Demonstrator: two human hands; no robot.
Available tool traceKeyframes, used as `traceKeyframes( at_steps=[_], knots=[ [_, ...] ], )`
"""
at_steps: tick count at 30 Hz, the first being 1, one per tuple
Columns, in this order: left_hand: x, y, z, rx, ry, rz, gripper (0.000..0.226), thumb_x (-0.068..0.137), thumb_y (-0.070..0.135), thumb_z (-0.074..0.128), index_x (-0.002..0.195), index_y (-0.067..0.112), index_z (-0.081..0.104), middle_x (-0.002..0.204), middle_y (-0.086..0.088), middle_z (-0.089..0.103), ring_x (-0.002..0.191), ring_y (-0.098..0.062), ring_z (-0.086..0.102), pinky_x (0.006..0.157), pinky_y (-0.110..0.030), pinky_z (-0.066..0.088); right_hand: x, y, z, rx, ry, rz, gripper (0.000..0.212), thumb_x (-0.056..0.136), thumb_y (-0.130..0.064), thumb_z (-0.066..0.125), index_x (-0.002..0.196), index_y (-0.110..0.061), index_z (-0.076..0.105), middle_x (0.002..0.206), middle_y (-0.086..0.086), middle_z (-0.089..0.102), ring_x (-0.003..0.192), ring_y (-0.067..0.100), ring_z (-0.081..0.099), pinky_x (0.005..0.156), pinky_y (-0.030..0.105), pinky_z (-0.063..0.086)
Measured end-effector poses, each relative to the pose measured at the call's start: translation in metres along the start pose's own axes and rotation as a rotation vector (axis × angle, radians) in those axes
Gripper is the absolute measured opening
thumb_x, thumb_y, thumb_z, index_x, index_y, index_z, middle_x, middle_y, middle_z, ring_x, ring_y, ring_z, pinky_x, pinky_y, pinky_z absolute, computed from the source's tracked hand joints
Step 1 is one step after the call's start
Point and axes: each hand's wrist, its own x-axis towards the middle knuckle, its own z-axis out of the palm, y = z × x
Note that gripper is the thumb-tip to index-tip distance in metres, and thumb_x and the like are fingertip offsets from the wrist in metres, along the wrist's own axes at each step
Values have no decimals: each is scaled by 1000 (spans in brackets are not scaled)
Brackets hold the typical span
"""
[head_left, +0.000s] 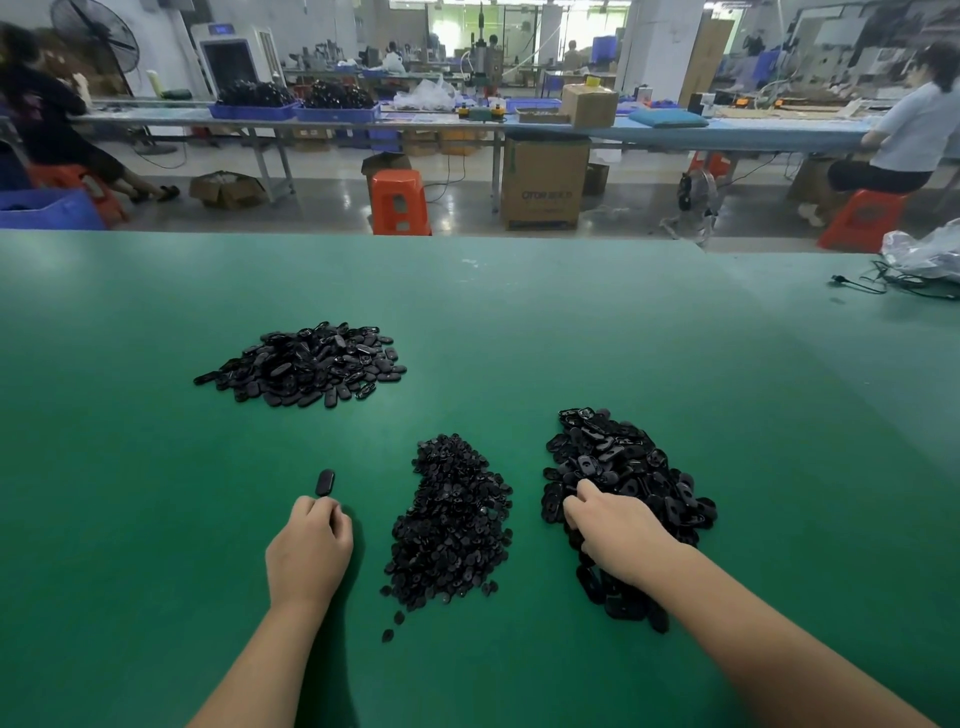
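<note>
Nearest the front edge of the green surface (130, 545), my left hand (309, 553) sits knuckles-up, left of centre. The fingers are curled in tight and pinch the near end of one black oval piece (325, 482), which pokes out past the fingertips toward the far edge.

Over to the right, my right hand (615, 535) lies on the right heap (628, 462) of larger black shells with oval cut-outs. The fingers (584, 496) bend down together into the heap and the tips are buried among the parts, so I can't tell whether they've caught one. My forearm lies across the heap's near end.

Between my two hands lies the middle heap (449, 519), smaller black bits in a long mound. It's just beside the right heap but not touching it, and a couple of strays lie toward the front edge.

Further out, left of centre and well apart from everything else, is the far heap (304, 364) of closed oval pieces.

Up at the far right corner are a crumpled plastic bag (930, 249) and a black cable (857, 283). Past the far edge, on the floor, are an orange stool (399, 202) and a cardboard box (544, 182).
</note>
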Motion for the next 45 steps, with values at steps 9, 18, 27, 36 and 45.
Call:
traceKeyframes(
  at_steps=[9, 18, 27, 36, 45],
  knots=[
    [0, 0, 0, 4, -10, -9, 12, 94, 12, 62, 86, 11, 71, 80, 3, 57, 48, -14, 52, 43, -30, 47, -6, 1, 5, 168, 197, -75, 31, 97, -5, 51, 122, -23, 52, 112, -5, 58, 97, 16, 59, 80, 31, 52],
    [2, -2, 0, -22, -35, -56, 13, 96, 15, 60, 92, 14, 72, 82, 6, 57, 54, -7, 52, 46, -23, 40, -20, -80, 30, 1430, 414, 312, 16, 98, -5, 60, 101, -21, 61, 90, 9, 69, 68, 16, 71, 61, 26, 59],
    [-22, 27, 3, -109, -76, -242, 23, 101, 28, 52, 112, 22, 71, 113, -2, 58, 108, -24, 53, 99, -46, 36, -21, -106, 56, 1527, 499, 365, 30, 101, -9, 58, 114, -36, 62, 80, 1, 69, 73, 14, 70, 71, 25, 59],
    [-87, 64, 12, -159, -149, -179, 46, 105, 35, 40, 144, 14, 51, 155, -11, 42, 148, -28, 27, 123, -44, 19, -21, -107, 60, 1478, 515, 400, 29, 105, -10, 49, 117, -32, 65, 80, -5, 75, 80, 3, 70, 72, 14, 53],
    [-48, 111, 41, -106, -178, -146, 53, 106, 41, 32, 150, 14, 41, 161, -17, 30, 151, -32, 20, 125, -44, 14, -20, -109, 60, 1430, 514, 383, 31, 103, -9, 52, 115, -34, 67, 75, -4, 73, 76, 5, 69, 71, 16, 55]
  ],
)
